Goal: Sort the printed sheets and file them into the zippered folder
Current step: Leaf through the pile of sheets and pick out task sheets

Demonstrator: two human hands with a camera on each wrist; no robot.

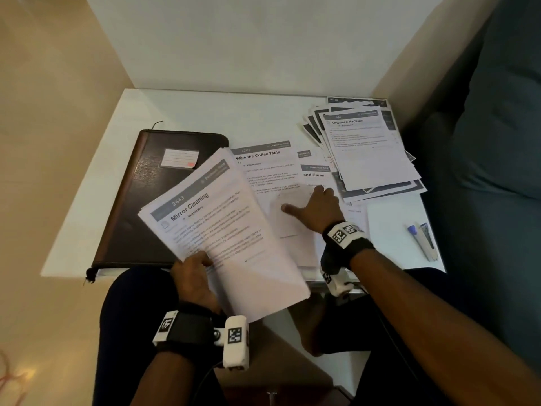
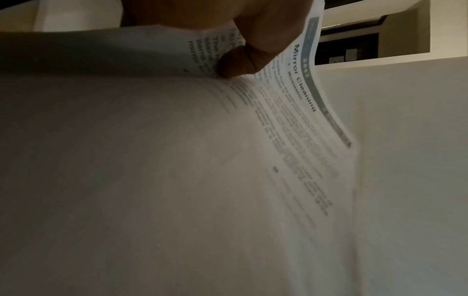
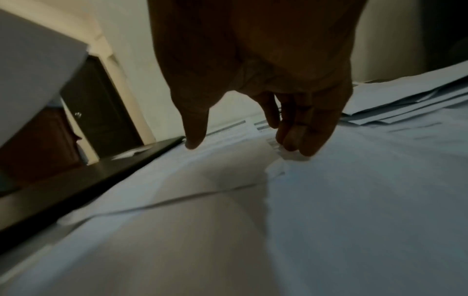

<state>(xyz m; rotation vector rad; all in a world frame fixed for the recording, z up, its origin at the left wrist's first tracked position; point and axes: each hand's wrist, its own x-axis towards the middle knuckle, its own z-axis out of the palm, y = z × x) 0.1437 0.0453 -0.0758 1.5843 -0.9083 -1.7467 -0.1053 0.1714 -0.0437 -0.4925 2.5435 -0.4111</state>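
Head view shows my left hand [image 1: 193, 276] pinching the held stack [image 1: 222, 230], "Mirror Cleaning" on top, thumb curled over its lower edge, while my right hand [image 1: 317, 206] lies flat, fingers straight, on the loose sheets [image 1: 269, 177] on the table [image 1: 205, 109]. The zippered folder [image 1: 140, 206] lies shut at the left, partly under the stack. I'd slide one sheet free with flat fingers (pressing lightly, so those beneath stay put), read its title, then lay it on the matching pile [image 1: 369, 150].
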